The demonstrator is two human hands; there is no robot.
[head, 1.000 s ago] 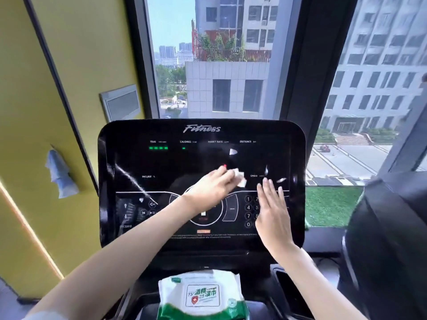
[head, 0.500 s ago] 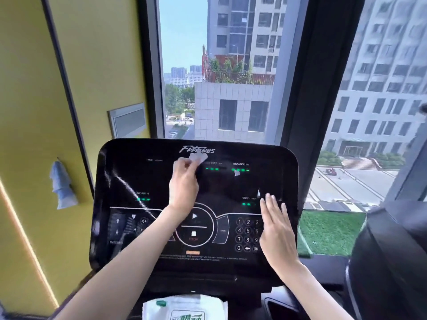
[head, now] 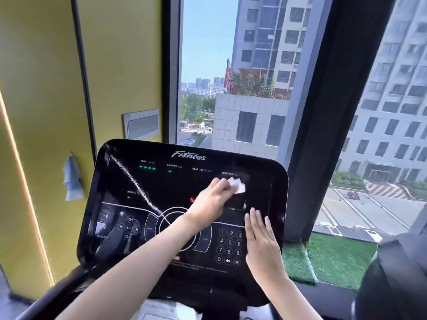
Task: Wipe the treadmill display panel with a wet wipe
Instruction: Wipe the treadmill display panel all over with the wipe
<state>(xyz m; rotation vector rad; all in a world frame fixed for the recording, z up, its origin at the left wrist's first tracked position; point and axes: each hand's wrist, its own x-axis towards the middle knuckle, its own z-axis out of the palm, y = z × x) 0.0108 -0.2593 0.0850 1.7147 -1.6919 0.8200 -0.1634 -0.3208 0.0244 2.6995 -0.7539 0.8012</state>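
A wet wipe [head: 236, 185], pinched in the left hand [head: 209, 202], presses the upper right of the treadmill display panel [head: 161, 181]. The right hand [head: 262, 241] lies flat and empty just below; most of the panel stretches to the wiping hand's left.

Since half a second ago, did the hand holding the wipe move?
Yes. The left hand and its wet wipe slid right and down, from the Fitness logo to the DISTANCE label.

Display panel [head: 129, 181] has free room top-left & down the left side; my left hand [head: 209, 202] w/ wet wipe [head: 238, 185] fills upper right, forearm crossing centre, my right hand [head: 262, 241] flat lower right, window post [head: 323, 112] near the right edge.
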